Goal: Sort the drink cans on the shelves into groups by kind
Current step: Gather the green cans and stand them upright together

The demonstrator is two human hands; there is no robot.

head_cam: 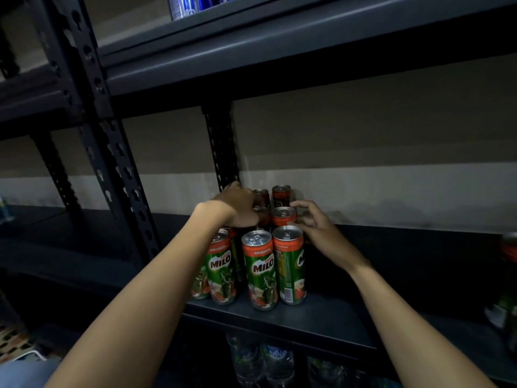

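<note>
Nearest the camera, three green cans [261,271] stand upright in a row at the front edge of the dark shelf [321,317], labels facing out, likely so the kind can be read at a glance. Behind them more cans of the same kind sit in tight rows running back toward the wall, a block that looks like one sorted group. The right hand [313,228] hovers just beside the middle row, fingers loosely curled and spread, touching or almost touching the rim of a second-row can [284,215]; it has hold of nothing that I can see, and seems placed to steady the block's right flank. The left hand [237,204] reaches further back, palm down, fingers curled over the tops of cans on the left side; whether it grips one or only presses is hidden by the hand itself. At the rear a back can [281,196] stands close to the wall. One more green can [507,275] waits far right, blurred, well apart from the group.
</note>
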